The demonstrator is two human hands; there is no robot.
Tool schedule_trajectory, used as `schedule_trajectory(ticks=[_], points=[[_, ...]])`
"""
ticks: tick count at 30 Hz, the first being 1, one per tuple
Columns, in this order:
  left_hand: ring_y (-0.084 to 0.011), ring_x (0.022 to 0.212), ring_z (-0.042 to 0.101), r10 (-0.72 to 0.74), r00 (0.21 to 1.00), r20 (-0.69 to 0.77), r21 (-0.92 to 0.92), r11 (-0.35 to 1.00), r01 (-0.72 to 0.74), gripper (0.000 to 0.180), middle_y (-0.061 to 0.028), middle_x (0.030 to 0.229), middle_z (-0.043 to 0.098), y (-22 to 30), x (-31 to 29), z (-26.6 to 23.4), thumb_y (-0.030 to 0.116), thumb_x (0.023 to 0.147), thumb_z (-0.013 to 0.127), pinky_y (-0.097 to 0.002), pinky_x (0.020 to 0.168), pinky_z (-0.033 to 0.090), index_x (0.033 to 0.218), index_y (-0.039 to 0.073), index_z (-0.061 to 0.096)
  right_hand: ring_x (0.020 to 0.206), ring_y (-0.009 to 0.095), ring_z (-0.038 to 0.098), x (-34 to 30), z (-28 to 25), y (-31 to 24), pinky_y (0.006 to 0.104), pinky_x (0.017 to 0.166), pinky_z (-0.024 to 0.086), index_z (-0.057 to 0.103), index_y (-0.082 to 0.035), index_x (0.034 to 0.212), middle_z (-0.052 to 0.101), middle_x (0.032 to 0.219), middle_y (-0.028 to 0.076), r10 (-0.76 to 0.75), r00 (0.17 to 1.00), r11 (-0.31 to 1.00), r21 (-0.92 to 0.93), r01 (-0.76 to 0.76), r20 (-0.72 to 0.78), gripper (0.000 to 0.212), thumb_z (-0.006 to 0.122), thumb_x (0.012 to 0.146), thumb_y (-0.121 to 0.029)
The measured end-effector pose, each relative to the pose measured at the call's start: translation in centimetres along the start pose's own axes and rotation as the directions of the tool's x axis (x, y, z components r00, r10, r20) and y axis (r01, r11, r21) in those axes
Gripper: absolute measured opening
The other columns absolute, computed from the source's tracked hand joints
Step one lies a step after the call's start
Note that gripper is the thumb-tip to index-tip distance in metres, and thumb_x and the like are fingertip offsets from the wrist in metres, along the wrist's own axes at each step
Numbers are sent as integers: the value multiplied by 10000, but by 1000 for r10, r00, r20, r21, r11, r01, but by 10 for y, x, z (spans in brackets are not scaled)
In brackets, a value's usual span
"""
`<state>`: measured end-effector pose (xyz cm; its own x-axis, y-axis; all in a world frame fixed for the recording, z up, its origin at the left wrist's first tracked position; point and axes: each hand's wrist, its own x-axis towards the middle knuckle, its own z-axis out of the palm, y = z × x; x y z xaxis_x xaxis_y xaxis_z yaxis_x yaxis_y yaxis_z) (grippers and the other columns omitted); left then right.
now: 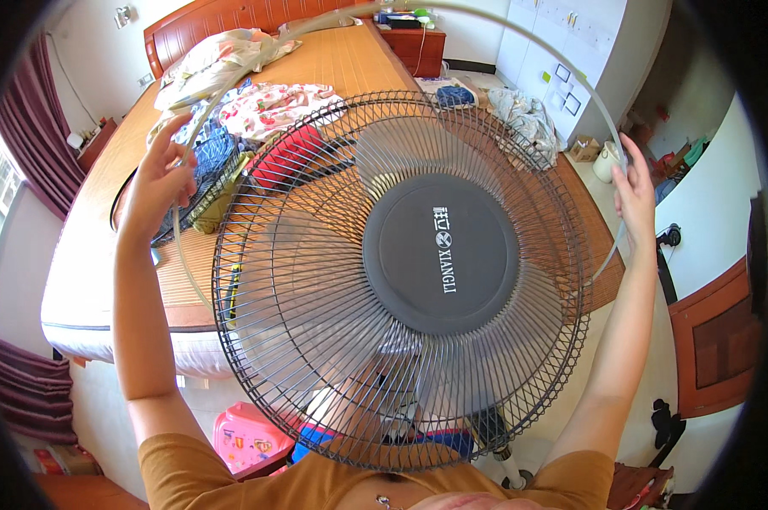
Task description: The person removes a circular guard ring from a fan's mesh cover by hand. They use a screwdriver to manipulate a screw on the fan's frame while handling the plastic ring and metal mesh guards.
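Note:
A standing fan (441,272) fills the middle of the view, its round black wire grille facing me. See-through blades (401,153) show behind the wires, around a dark grey centre disc. Above and around the grille I hold a thin, pale plastic hoop (533,38), wider than the grille at the top. My left hand (159,183) pinches it on the left side, my right hand (635,195) on the right. Both hands stay apart from the grille. The hoop's lower ends run down beside the grille; whether they join behind it is hidden.
A bed (375,64) with a woven mat stands beyond the fan, bearing clothes (273,106) and a red cloth (290,157). A cream kettle (606,161) stands at right. A pink plastic seat (248,438) is near me, lower left. A red-brown nightstand (414,49) is at the back.

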<state>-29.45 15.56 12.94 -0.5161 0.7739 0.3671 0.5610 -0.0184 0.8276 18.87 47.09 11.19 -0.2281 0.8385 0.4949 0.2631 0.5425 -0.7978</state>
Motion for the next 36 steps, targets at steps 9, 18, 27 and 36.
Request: schedule_trajectory(ticks=[9,18,27,36], points=[[-59,456,476,-174,957,234,177,975,134,489,3,638,503,38,44,42,152,855,474,-201,365,380,1331,154,362,516,67,459,24,44,-33,186,474,382,497,-159,1251,540,808,37,153,929,947,-317,-41,336,352,419,908,-143],[-69,536,545,-407,851,332,-220,844,489,389,-24,821,591,-5,23,51,184,899,459,-195,420,446,1274,85,423,984,120,536,12,70,5,255,885,407,518,-56,1211,569,1155,57,19,896,995,-98,28,444,336,426,888,-64],[-50,552,514,-437,896,76,-98,891,443,418,-31,847,610,-3,-7,58,355,929,429,-171,413,376,1242,81,473,819,85,570,-5,65,14,206,745,461,550,-4,1154,606,1003,39,127,873,921,271,-280,471,335,465,928,-237],[-44,586,541,-378,926,11,-154,914,375,382,-20,826,629,-22,-8,55,354,916,453,-156,442,389,1191,100,531,921,90,578,-3,64,10,209,798,458,550,-6,1153,605,1080,57,152,869,932,225,-285,471,310,462,925,-196]])
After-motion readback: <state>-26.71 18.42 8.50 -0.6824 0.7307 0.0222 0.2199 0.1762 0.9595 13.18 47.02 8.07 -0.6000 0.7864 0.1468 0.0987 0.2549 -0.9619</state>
